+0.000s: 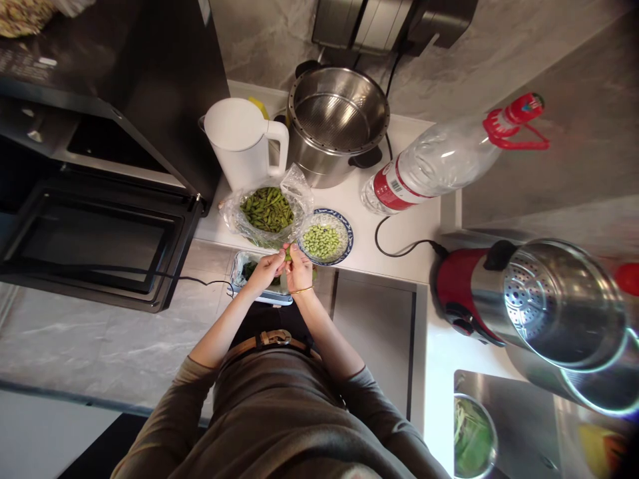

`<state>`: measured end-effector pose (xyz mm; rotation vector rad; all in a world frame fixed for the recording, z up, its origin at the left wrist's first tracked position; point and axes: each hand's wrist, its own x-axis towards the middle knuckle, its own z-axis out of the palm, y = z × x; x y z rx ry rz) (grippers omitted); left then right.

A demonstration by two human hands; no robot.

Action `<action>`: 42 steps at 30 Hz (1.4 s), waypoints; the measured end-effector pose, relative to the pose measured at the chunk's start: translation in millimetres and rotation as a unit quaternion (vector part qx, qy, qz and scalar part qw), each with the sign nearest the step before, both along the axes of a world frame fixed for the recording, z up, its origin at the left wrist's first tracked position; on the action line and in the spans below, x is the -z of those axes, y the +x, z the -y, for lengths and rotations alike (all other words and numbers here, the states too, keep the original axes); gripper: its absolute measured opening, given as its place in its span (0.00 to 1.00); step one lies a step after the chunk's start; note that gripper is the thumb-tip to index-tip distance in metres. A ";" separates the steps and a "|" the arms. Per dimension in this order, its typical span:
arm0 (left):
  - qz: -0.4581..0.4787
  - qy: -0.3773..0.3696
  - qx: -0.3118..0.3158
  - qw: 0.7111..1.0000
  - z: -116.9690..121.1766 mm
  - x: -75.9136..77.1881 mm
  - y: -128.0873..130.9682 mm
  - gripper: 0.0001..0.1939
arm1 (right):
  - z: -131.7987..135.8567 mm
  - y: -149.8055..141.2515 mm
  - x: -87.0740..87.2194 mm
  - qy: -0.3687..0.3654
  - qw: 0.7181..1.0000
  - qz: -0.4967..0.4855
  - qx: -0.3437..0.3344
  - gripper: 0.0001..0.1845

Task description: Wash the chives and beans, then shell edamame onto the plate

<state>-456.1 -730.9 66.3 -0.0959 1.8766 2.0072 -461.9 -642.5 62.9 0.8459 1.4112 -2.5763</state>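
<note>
My left hand [268, 267] and my right hand [299, 265] meet in front of me, both pinched on one green edamame pod [287, 253]. Just beyond them a clear plastic bag [299, 188] holds a heap of edamame pods [267, 209]. To its right a small blue-rimmed bowl [347, 232] holds shelled green beans [321, 241]. Under my hands lies a clear tray [238, 265] with some green scraps in it. A thin gold bangle sits on my right wrist.
A white jug [242, 140] and a steel steamer pot [337, 123] stand at the back of the white counter [399, 226]. A large water bottle [439, 163] lies on its side. A red kettle [539, 299] is at right, an open black oven [94, 226] at left.
</note>
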 end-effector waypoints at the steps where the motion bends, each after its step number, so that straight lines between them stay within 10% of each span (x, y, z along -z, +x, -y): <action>1: 0.003 0.003 0.026 1.000 2.5 -1.3 0.2 0.32 | -0.8 0.7 -1.0 0.003 1.000 0.001 -0.009 0.16; 8: -0.130 -0.196 0.150 0.960 16.5 -11.2 1.2 0.27 | -9.5 1.8 -4.3 0.019 0.998 -0.006 -0.060 0.16; 14: -0.286 -0.452 0.014 0.845 15.7 -10.7 11.0 0.18 | -4.5 5.6 -1.8 0.033 0.998 -0.055 -0.028 0.16; 26: -0.217 -0.300 -0.207 0.905 3.3 4.6 25.9 0.18 | 10.4 14.5 -23.0 -0.070 0.997 -0.007 -0.040 0.10; 42: -0.166 -0.238 -0.201 0.935 -9.6 -2.9 25.6 0.22 | 9.4 14.3 -17.7 0.000 0.998 -0.019 -0.054 0.11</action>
